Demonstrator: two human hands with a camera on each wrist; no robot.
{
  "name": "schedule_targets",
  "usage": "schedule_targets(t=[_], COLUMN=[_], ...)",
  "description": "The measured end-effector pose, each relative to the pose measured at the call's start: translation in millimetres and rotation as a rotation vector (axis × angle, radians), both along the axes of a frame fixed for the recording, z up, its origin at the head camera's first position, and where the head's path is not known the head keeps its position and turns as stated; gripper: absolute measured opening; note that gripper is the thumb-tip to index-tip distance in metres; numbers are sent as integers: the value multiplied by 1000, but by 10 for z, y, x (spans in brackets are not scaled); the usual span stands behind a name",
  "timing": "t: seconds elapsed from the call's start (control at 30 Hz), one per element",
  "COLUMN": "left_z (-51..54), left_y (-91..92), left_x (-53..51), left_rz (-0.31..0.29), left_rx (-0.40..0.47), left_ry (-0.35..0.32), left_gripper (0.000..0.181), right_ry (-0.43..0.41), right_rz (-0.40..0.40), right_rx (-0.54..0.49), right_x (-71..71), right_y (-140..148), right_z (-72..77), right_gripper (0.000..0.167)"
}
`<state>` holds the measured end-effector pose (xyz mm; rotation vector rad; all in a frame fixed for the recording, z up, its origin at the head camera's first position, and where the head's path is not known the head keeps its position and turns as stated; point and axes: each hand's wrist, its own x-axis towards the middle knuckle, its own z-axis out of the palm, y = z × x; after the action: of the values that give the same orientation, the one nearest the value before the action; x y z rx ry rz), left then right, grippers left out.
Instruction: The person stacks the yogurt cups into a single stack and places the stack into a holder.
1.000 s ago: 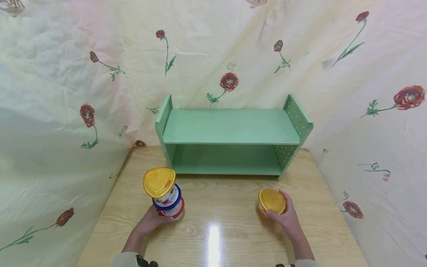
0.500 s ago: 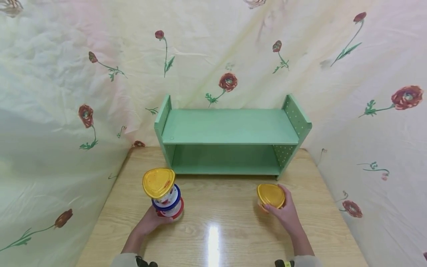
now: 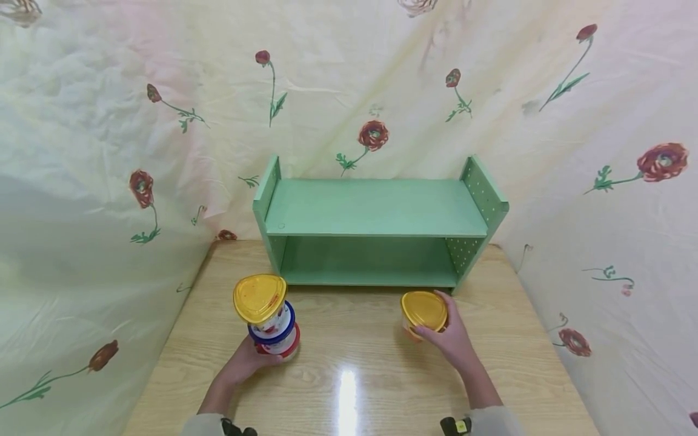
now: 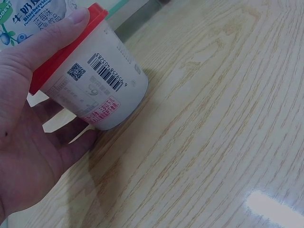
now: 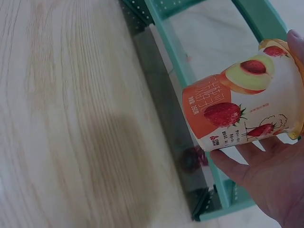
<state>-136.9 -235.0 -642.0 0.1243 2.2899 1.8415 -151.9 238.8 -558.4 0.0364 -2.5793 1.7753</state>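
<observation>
On the table's left side stands a stack of yogurt cups: a yellow-lidded cup (image 3: pixel 260 299) on top, a blue-lidded cup (image 3: pixel 274 325) in the middle and a red-lidded cup (image 4: pixel 102 78) at the bottom. My left hand (image 3: pixel 246 362) grips that bottom cup, thumb over the red lid's rim and fingers round its side. To the right, my right hand (image 3: pixel 455 339) holds another yellow-lidded yogurt cup (image 3: pixel 423 310) raised above the table. Peach and strawberry pictures show on this cup (image 5: pixel 247 95) in the right wrist view, fingers under and behind it.
A green two-tier shelf (image 3: pixel 376 206) stands at the back of the wooden table (image 3: pixel 349 339), beyond both hands. Flower-printed cloth (image 3: pixel 327 79) hangs behind and on both sides. A bright light reflection (image 3: pixel 347 399) lies on the table's front middle.
My right hand has carried its yellow-lidded yogurt cup up, forward and to the left, toward the shelf. My left hand and the stack have stayed in place.
</observation>
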Motion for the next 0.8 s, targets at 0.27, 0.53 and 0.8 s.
schedule_targets(t=[0.27,0.53,0.8], left_z=[-8,-23,-23], left_y=[-13,-11,-13], left_x=[-5,-22,-22], left_rz=[2,-10,-14], left_rx=[11,3,-10], left_ry=[-9,-9,-1], left_gripper=[99,98,98], right_ry=[12,15,-16], right_rz=[79,146,166], right_rx=[-77,-79,-49], right_x=[-66,-86,-97], right_y=[-210,-400,-605], right_z=[49,106,195], right_gripper=[99,99,96])
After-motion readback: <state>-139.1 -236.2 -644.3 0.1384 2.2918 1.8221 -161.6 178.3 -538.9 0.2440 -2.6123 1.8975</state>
